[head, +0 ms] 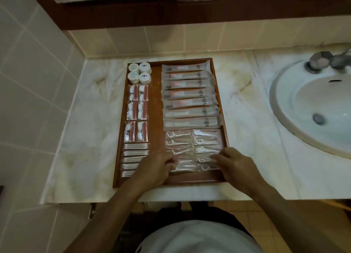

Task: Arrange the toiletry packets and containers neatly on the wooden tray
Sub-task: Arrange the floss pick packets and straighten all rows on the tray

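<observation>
The tray [216,81] sits on the marble counter [76,138], with a tiled wall on the left and the basin [313,104] on the right, so whoever uses the basin can reach everything on it.

Down the tray's left side runs a sorted column. Four round white jars [140,72] stand in a tight square at the far corner, probably because they are the tallest things and would hide the rest if they stood nearer. Next come the red-and-white packets [137,110], paired in three rows, and nearest lie the thin swab packets [133,155], stacked crosswise in a ladder.

A bare strip of wood divides this column from the right side. There the long toothbrush sleeves [190,96] lie crosswise and overlap like shingles, which lets them all fit in the far part. Below them the clear floss packets [191,150] lie in two columns.

Both hands are working on that floss group. The left hand [157,169] has its fingers curled on the near-left packets, seemingly pinching or nudging one, but blur keeps me from telling whether it really grips. The right hand [235,163] rests its fingertips on the near-right packets, and its grip is just as unclear. I'd judge they are squaring the last rows against each other, and the job looks nearly done.
</observation>
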